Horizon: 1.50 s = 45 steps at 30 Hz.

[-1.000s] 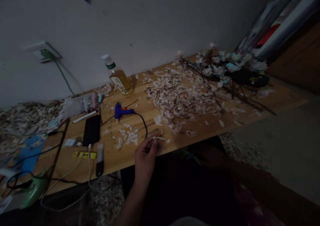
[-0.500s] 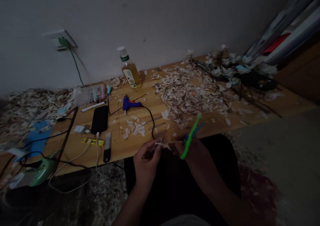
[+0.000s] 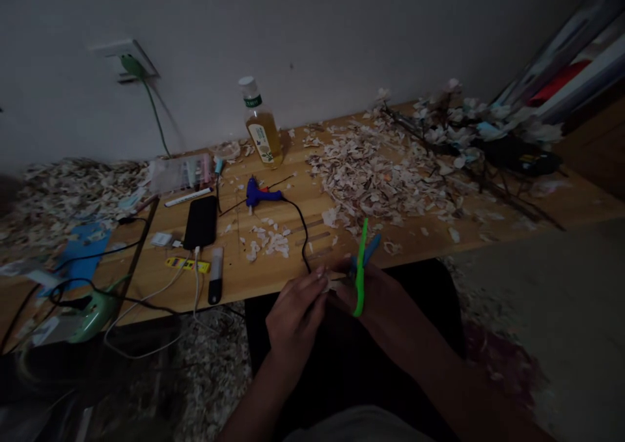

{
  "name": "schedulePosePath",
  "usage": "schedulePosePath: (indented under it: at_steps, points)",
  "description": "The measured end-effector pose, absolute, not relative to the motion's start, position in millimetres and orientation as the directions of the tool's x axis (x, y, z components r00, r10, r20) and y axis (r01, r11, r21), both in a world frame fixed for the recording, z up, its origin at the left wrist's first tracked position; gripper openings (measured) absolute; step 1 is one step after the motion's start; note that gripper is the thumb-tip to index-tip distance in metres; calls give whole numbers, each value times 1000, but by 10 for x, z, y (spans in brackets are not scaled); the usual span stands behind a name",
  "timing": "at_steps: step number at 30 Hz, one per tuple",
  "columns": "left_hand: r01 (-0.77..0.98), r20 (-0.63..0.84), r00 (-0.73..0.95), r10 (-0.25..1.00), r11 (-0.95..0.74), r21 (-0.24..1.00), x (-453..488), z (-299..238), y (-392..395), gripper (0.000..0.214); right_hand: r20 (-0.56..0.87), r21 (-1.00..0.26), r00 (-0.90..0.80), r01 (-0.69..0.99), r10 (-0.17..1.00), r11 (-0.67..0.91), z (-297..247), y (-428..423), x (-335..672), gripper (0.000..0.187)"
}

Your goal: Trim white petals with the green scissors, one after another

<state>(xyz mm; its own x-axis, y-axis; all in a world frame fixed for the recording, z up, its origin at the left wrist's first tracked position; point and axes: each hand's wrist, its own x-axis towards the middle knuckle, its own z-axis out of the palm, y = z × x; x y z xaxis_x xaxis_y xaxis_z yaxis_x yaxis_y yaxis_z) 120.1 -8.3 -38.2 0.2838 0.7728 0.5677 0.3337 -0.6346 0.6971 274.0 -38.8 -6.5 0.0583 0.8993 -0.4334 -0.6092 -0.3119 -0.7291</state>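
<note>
My left hand (image 3: pixel 293 315) pinches a small pale flake (image 3: pixel 334 283) in front of the near edge of the wooden table (image 3: pixel 273 276). Beside it, my right hand (image 3: pixel 385 302) grips green and blue scissors (image 3: pixel 361 266), whose green part points up and away. The two hands meet at the flake, above my dark lap. On the table just beyond them lie a small heap of pale flakes (image 3: pixel 268 241) and a blue glue gun (image 3: pixel 258 193) with its black cord (image 3: pixel 300 227).
A large spread of pale flakes (image 3: pixel 381 178) covers the table's right half, with dark twigs and white flowers (image 3: pixel 469 136) behind. A bottle of yellow liquid (image 3: pixel 261 126), a black phone (image 3: pixel 201 222), a marker (image 3: pixel 188 198), a plastic case (image 3: pixel 180 172) and cables lie left. Flakes litter the floor.
My right hand has come up from my lap with the scissors and met the left hand at the flake. The view has shifted slightly left.
</note>
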Motion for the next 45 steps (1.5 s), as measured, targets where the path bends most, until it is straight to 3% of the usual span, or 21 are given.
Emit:
schedulePosePath:
  at_steps: [5, 12, 16, 19, 24, 31, 36, 39, 45]
  points:
    - [384, 609, 300, 735, -677, 628, 1196, -367, -97, 39, -438, -679, 49, -673, 898, -294, -134, -438, 2697, 45]
    - [294, 519, 260, 814, -579, 761, 1279, -340, -162, 33, -449, -759, 108, -570, 887, -315, -216, -479, 2765, 49]
    - [164, 239, 61, 969, -246, 955, 1378, -378, -212, 12, -426, -817, 137, -483, 894, -315, -210, -500, 2769, 51]
    - [34, -31, -40, 999, 32, 999, 1453, -411, -217, 11, -386, -876, 180, -380, 905, -298, -220, -507, 2761, 51]
    - [-199, -276, -2, 961, 270, 942, 1508, -458, -169, 28, -333, -918, 216, -294, 918, -264, -293, -530, 2767, 50]
    - [-522, -548, 116, 829, 520, 676, 1568, -428, -188, 42, -308, -937, 251, -248, 918, -247, -402, -560, 2780, 44]
    - [-589, -580, 168, 797, 553, 589, 1621, -397, -250, 37, -301, -949, 304, -192, 904, -251, -381, -565, 2770, 47]
    - [-626, -609, 102, 787, 526, 575, 1616, -408, -239, 39, -299, -951, 272, -159, 915, -264, -363, -634, 2790, 43]
    - [-658, -608, -26, 794, 444, 608, 1589, -427, -178, 43, -399, -871, 151, 247, 904, -425, -444, -940, 2799, 39]
